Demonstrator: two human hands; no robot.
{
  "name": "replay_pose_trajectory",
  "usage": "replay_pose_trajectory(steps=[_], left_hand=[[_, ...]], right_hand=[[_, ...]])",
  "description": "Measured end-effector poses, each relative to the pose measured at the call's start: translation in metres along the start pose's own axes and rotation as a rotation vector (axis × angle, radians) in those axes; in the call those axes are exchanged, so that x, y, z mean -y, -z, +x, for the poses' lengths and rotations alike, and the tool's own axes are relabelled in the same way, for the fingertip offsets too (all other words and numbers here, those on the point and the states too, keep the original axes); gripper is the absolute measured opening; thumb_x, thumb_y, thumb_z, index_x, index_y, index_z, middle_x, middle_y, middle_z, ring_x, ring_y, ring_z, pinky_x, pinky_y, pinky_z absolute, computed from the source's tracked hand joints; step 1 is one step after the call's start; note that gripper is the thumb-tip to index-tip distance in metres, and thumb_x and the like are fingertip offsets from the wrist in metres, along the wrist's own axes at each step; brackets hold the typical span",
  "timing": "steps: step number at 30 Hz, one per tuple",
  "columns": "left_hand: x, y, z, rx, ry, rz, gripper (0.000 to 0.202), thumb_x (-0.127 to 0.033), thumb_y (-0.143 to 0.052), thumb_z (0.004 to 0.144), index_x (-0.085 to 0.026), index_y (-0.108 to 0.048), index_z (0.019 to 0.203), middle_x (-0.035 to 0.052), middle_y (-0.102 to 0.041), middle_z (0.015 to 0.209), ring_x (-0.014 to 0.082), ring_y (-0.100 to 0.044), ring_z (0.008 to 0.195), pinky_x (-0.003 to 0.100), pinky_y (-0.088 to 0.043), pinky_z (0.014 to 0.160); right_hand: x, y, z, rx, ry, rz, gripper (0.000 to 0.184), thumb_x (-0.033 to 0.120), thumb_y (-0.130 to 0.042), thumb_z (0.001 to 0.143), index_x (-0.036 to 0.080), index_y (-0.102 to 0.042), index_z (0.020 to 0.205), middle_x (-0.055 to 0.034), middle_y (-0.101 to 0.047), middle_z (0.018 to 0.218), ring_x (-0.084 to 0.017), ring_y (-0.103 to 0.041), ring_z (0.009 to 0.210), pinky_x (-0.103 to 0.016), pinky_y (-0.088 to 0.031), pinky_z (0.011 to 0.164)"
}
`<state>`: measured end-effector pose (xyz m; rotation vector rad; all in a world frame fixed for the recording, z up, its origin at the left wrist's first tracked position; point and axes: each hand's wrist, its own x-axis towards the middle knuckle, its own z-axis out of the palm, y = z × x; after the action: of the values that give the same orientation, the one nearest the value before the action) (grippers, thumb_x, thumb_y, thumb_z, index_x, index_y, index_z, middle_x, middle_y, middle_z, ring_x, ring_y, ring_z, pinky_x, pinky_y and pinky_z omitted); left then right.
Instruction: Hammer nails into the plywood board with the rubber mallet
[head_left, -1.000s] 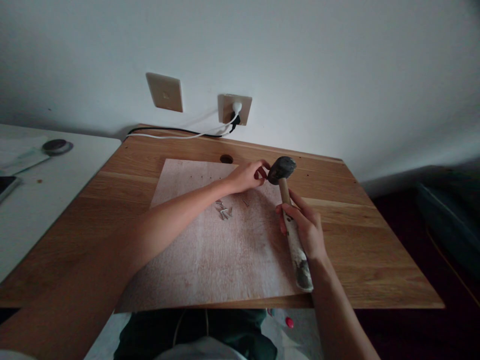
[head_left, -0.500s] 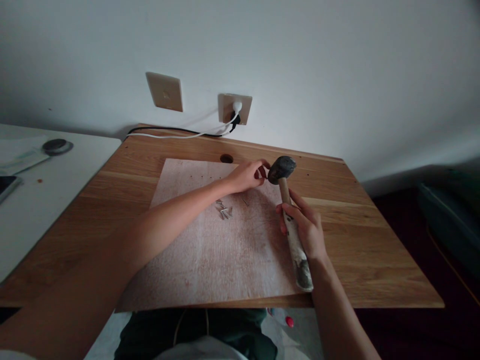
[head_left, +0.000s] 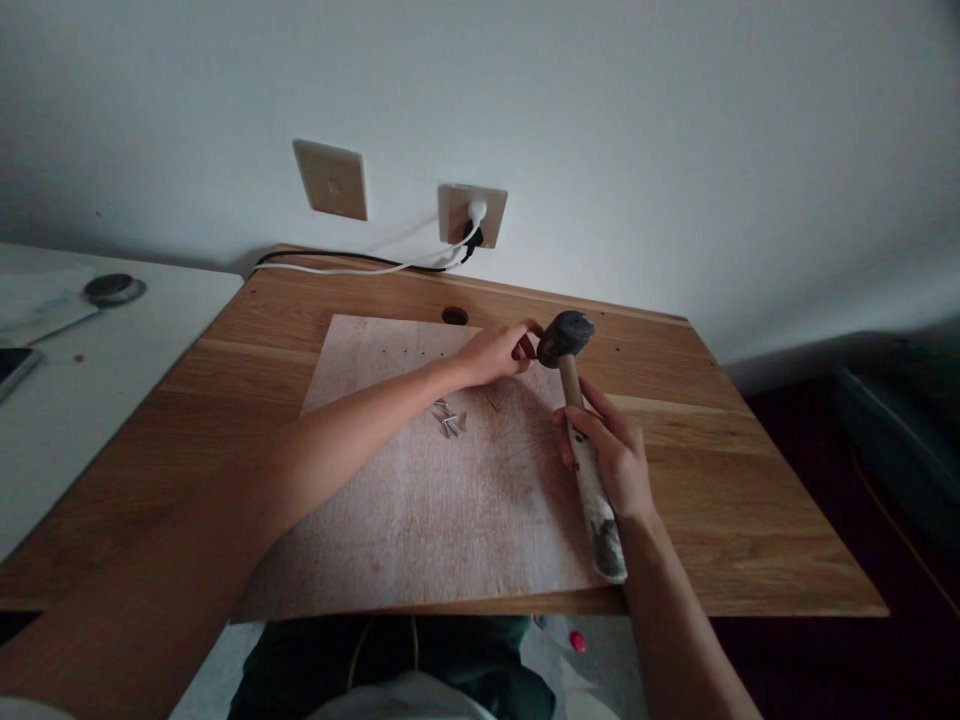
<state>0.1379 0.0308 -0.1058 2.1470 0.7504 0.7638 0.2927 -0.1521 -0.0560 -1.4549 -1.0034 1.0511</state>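
My right hand [head_left: 611,450] is wrapped around the pale, stained wooden handle of a hammer [head_left: 596,505], whose blunt dark head points up and away from me. Just left of that head, my left hand [head_left: 499,352] is curled in a pinch over the far right part of a thin board [head_left: 390,520]. Whatever its fingertips hold is hidden or too small to make out. Several loose nails [head_left: 450,420] lie in a small heap on the board, and a single nail [head_left: 492,402] rests to their right. A row of small dark dots runs along the board's far side.
The board lies on a wooden tabletop [head_left: 742,500] with a round hole [head_left: 454,316] near the back. Behind it, white and black cables [head_left: 360,268] run to a wall socket [head_left: 491,215]. A white table [head_left: 112,400] adjoins on the left.
Both hands and the hammer stay almost in the same place; the whole view has shifted very slightly. The hammer head remains beside my left fingertips.
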Motion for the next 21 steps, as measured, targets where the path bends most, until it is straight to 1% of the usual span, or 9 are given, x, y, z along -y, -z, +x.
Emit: replay_pose_trajectory(steps=[3,6,11,15,18,21], left_hand=[[0.0001,-0.0015,-0.0001,-0.003,0.002,-0.015,0.044,-0.011,-0.072,0.09,-0.016,-0.065,0.133,0.0074,-0.086,0.109,0.0172,-0.08,0.093,0.027,-0.058,0.082],[0.0002,-0.0018,-0.0001,-0.003,-0.001,-0.023,0.041,-0.011,-0.073,0.091,-0.017,-0.065,0.131,0.007,-0.086,0.108,0.0174,-0.08,0.094,0.027,-0.059,0.083],[-0.0009,-0.0005,-0.0002,-0.01,0.009,-0.018,0.041,-0.008,-0.073,0.091,-0.016,-0.066,0.13,0.0071,-0.086,0.107,0.0177,-0.081,0.095,0.028,-0.059,0.084],[-0.0011,-0.0002,-0.0004,-0.009,-0.004,-0.007,0.038,-0.012,-0.073,0.091,-0.017,-0.067,0.129,0.0076,-0.086,0.109,0.018,-0.08,0.094,0.028,-0.059,0.084],[-0.0007,-0.0005,-0.0003,-0.014,-0.004,0.031,0.04,-0.014,-0.074,0.091,-0.017,-0.067,0.13,0.0086,-0.085,0.109,0.0194,-0.08,0.095,0.03,-0.06,0.084],[-0.0005,-0.001,-0.0001,-0.022,-0.008,0.052,0.042,-0.012,-0.074,0.091,-0.018,-0.067,0.132,0.0074,-0.085,0.106,0.0194,-0.08,0.094,0.03,-0.059,0.084]], right_hand=[[0.0003,0.0003,-0.0003,0.003,0.017,-0.014,0.077,0.045,-0.079,0.082,0.014,-0.068,0.152,0.0012,-0.073,0.078,-0.012,-0.05,0.043,-0.029,-0.036,0.039],[0.0016,-0.0004,-0.0005,0.012,0.027,-0.039,0.073,0.045,-0.079,0.083,0.013,-0.071,0.148,0.0017,-0.072,0.076,-0.012,-0.05,0.042,-0.029,-0.036,0.039],[0.0026,-0.0018,-0.0004,0.006,0.017,-0.03,0.078,0.046,-0.08,0.081,0.013,-0.068,0.15,0.0026,-0.071,0.075,-0.012,-0.05,0.041,-0.029,-0.035,0.038],[0.0026,-0.0019,-0.0008,0.006,0.011,-0.038,0.08,0.047,-0.08,0.081,0.012,-0.067,0.151,0.002,-0.073,0.077,-0.012,-0.051,0.042,-0.029,-0.037,0.038],[0.0023,-0.0016,-0.0012,0.015,0.017,-0.038,0.078,0.046,-0.08,0.083,0.014,-0.067,0.153,0.0015,-0.073,0.077,-0.012,-0.051,0.042,-0.028,-0.037,0.038],[0.0009,-0.0008,-0.0008,0.035,0.028,-0.036,0.073,0.045,-0.078,0.084,0.016,-0.069,0.152,0.0016,-0.073,0.077,-0.012,-0.052,0.043,-0.028,-0.038,0.039]])
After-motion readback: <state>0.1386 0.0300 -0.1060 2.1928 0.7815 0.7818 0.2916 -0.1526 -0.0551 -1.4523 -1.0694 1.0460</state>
